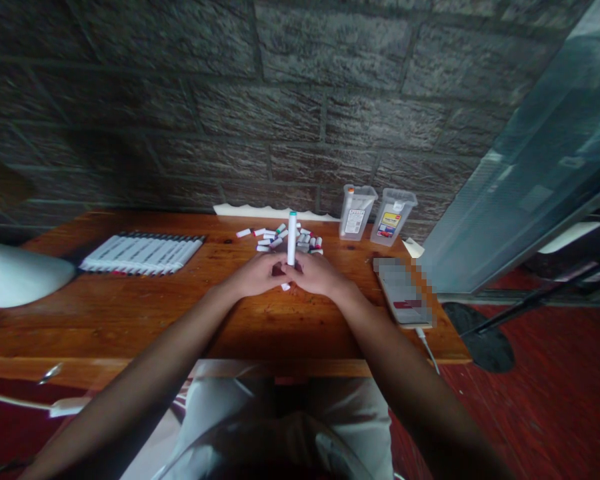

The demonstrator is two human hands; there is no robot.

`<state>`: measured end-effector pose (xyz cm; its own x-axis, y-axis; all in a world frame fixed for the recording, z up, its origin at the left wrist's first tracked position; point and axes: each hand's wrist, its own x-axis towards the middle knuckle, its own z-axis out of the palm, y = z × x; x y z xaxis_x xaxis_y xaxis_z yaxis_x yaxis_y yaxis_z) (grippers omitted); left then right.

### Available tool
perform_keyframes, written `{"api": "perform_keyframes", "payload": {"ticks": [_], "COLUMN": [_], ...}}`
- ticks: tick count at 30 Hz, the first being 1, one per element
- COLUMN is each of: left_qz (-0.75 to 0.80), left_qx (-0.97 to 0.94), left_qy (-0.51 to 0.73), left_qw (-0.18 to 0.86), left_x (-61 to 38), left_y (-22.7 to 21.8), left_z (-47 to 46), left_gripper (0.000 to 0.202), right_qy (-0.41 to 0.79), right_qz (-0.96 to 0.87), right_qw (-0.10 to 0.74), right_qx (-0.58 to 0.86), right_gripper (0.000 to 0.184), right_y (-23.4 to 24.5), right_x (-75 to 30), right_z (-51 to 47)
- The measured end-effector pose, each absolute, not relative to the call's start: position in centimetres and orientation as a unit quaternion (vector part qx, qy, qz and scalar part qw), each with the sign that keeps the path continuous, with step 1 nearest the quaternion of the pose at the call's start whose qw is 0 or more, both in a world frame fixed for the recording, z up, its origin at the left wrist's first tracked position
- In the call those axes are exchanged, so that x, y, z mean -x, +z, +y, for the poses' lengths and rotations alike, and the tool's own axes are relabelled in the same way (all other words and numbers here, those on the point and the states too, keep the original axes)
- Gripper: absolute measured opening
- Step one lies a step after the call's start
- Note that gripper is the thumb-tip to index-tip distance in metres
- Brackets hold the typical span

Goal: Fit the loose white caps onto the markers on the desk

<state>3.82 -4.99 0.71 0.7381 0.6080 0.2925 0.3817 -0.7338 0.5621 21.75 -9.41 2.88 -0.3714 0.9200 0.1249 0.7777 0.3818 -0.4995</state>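
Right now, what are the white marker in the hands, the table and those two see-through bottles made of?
The white marker looks like smooth plastic, with a soft shine. The table looks like varnished wood: brown grain under a glossy coat. The two bottles seem to be thin, clear plastic, since you can see through their walls.

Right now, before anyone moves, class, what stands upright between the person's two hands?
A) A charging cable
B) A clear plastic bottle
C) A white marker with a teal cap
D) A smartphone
C. The left hand and right hand meet around the lower end of a white marker with a teal cap, which stands upright between them.
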Motion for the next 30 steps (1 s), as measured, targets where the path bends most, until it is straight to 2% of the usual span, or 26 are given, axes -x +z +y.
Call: {"api": "perform_keyframes", "payload": {"ticks": [17, 30], "left_qz": [0.269, 0.262], "left_qx": [-0.909, -0.902], "left_qy": [0.216, 0.231], "left_qw": [0.232, 0.254], "left_x": [-3.76, -3.77], "left_y": [0.82, 0.38], "left_z": [-4.9, -4.63], "left_gripper": [0.024, 0.024], "right_qy": [0.154, 0.177], "right_qz": [-0.821, -0.816], "right_qw": [0.147, 0.172], "right_qx": [0.53, 0.524], "right_gripper": [0.039, 0.038], "right_y": [3.86, 3.28], "right_x": [-21.44, -21.78], "right_z": [-10.27, -9.76]}}
